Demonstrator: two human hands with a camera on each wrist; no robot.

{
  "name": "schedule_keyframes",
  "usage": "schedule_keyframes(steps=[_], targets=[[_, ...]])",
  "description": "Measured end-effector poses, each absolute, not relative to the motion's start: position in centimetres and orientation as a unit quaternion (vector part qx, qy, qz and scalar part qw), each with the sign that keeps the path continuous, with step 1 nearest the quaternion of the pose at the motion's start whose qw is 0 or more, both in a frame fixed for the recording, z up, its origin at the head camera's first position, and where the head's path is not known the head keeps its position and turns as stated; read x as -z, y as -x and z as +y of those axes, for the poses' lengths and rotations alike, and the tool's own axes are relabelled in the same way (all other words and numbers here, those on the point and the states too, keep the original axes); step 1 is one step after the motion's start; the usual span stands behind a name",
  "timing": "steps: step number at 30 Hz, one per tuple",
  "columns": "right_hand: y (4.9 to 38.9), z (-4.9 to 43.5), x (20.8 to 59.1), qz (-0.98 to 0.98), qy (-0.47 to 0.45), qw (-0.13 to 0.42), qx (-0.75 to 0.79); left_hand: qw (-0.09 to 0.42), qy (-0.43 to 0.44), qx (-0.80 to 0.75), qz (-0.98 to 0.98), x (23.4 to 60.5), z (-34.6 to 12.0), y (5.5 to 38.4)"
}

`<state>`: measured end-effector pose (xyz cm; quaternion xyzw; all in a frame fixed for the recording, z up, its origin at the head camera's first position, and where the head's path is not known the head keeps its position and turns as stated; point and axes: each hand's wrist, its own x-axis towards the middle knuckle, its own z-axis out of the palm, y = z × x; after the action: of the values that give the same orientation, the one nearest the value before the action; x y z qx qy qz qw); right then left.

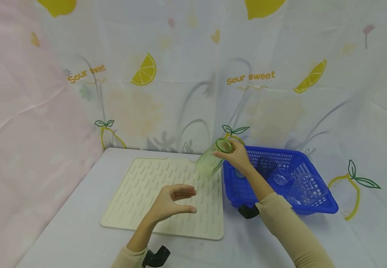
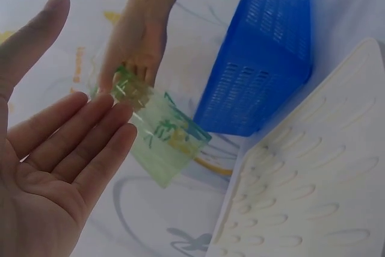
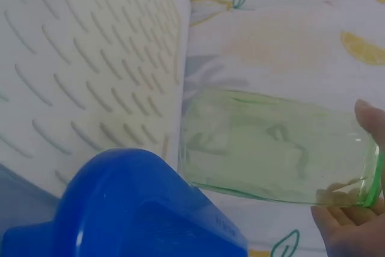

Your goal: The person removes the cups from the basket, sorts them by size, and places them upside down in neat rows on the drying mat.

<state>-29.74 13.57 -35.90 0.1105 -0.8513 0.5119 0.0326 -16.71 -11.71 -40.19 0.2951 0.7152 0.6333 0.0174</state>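
Note:
My right hand pinches a tall clear green drinking glass near its rim. The glass is tilted, its mouth toward the hand, over the far right corner of a cream ribbed drying mat. In the right wrist view, thumb and fingers lie on either side of the rim of the green glass. My left hand hovers above the mat and holds nothing, thumb apart from the fingers. In the left wrist view, the palm of the left hand faces the camera, fingers extended.
A blue perforated plastic basket stands to the mat's right, beneath my right forearm. In it lie several clear glasses, including a large one, and a dark item. A lemon-printed curtain hangs behind the white table.

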Motion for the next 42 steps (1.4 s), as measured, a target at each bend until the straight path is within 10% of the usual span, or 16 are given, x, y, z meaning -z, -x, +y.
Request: schedule_keyframes(steps=[27, 42], targets=[[34.3, 10.4, 38.4, -0.893, -0.155, 0.069, -0.416, 0.028, -0.298, -0.636, 0.711, 40.5, -11.0, 16.9], [34.7, 9.5, 39.7, -0.9, -0.133, 0.036, -0.413, -0.05, -0.195, -0.592, 0.78, 42.9, -16.8, 15.8]])
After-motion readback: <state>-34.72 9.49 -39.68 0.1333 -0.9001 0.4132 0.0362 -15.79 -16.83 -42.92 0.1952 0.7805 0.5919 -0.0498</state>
